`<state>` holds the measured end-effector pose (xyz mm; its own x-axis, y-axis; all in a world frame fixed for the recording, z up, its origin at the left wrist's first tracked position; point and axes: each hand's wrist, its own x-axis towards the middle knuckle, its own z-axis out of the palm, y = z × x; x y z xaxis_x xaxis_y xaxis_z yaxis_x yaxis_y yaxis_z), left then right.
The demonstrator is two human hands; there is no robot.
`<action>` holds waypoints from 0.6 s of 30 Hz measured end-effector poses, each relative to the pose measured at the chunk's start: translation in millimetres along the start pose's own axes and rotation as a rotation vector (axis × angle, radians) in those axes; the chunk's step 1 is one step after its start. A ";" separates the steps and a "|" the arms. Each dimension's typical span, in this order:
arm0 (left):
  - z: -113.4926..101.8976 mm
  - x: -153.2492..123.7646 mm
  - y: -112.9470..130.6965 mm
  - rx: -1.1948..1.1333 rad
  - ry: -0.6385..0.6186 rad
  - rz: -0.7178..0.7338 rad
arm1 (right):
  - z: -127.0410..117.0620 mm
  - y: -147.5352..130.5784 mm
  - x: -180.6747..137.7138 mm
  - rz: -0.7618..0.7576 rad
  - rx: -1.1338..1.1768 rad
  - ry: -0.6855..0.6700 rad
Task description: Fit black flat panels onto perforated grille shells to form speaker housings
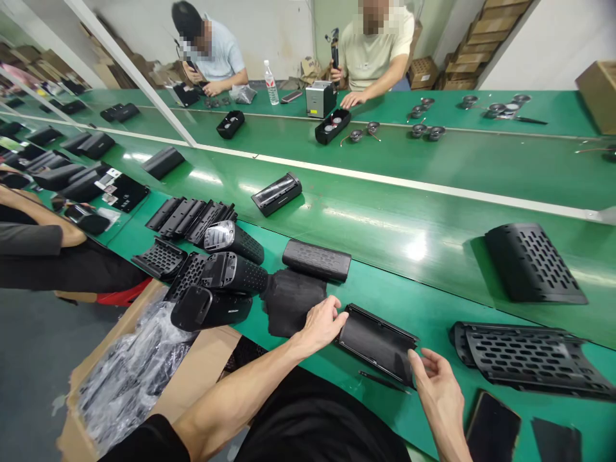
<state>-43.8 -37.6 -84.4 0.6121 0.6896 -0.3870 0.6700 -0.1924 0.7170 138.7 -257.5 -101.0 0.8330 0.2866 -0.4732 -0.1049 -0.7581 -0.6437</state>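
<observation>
A black curved plastic speaker shell [378, 343] lies hollow side up on the green table in front of me, its inside lined with dark material. At its left end is my left hand [320, 324], fingers loosely bent and thumb tip by the shell's edge. My right hand [439, 391] is at the opposite end, thumb beside the rim and fingers apart. Neither hand is wrapped round the shell. Left of it lies a pile of black mesh cloth [293, 301], partly behind my left hand. A closed slotted black shell [316, 260] rests just beyond the cloth.
Several black speaker housings [231, 273] and slotted panels [185, 218] crowd the left. Slotted shells [534, 356] and a phone [493, 427] lie right. A conveyor belt [366, 224] carries a speaker body [276, 192]. A carton [139, 372] holds plastic bags. Two co-workers sit opposite.
</observation>
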 end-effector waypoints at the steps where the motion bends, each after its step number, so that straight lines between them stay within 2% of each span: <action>1: 0.6 0.2 -2.3 0.005 -0.014 -0.015 | -0.1 3.2 0.8 0.008 -0.010 -0.010; 7: 7.1 4.0 -5.2 0.007 -0.118 -0.050 | 9.9 12.9 13.4 0.072 -0.029 -0.066; 13: 10.7 7.3 -2.6 -0.034 -0.106 -0.082 | 14.7 16.2 17.8 0.112 0.009 -0.070; 18: 12.5 8.0 -3.0 -0.122 -0.081 -0.119 | 12.7 13.0 11.7 0.125 0.162 -0.044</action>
<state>-35.6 -40.2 -96.9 0.5666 0.6427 -0.5157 0.6870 -0.0230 0.7263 140.2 -256.5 -122.5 0.7839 0.2247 -0.5788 -0.2947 -0.6859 -0.6653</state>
